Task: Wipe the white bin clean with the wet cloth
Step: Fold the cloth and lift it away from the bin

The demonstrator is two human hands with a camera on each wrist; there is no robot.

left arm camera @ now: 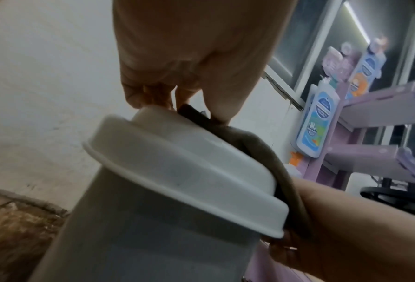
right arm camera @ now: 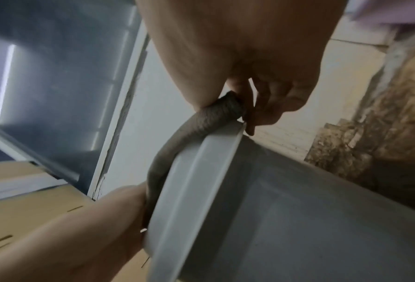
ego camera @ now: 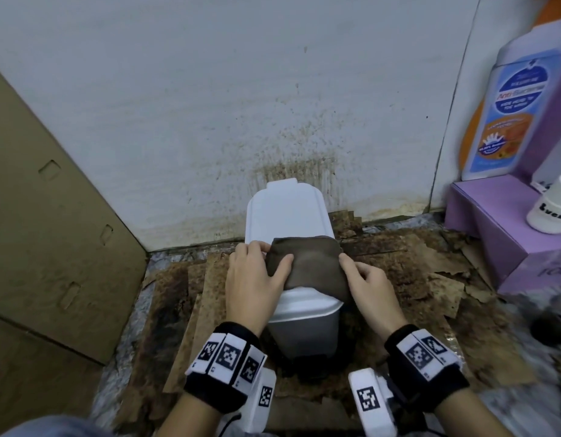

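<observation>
Brown cloth (ego camera: 307, 266) draped over white bin (ego camera: 287, 212) lid, pinched by left hand (ego camera: 254, 279) and right hand (ego camera: 372, 287) at opposite edges. Behind: stained wall (ego camera: 210, 105); cardboard box (ego camera: 46, 216) left, purple stand (ego camera: 493, 228) with soap bottle (ego camera: 509, 105) right.

Smooth plastic bin (ego camera: 288, 212), matt cloth (ego camera: 307, 266)

On the tall bottle-shaped cardboard display with the blue and orange label (ego camera: 506, 118) to my right, I can read only "Anti-" in red on a white band across the blue oval; the rest of that word and the lines around it are too blurred. The small white plastic bottle (ego camera: 552, 209) on the lilac cardboard step (ego camera: 493, 222) carries black letters that start "Luc", cut off at the edge. The black-and-white square markers on my wristbands (ego camera: 225, 357) hold no readable text.
</observation>
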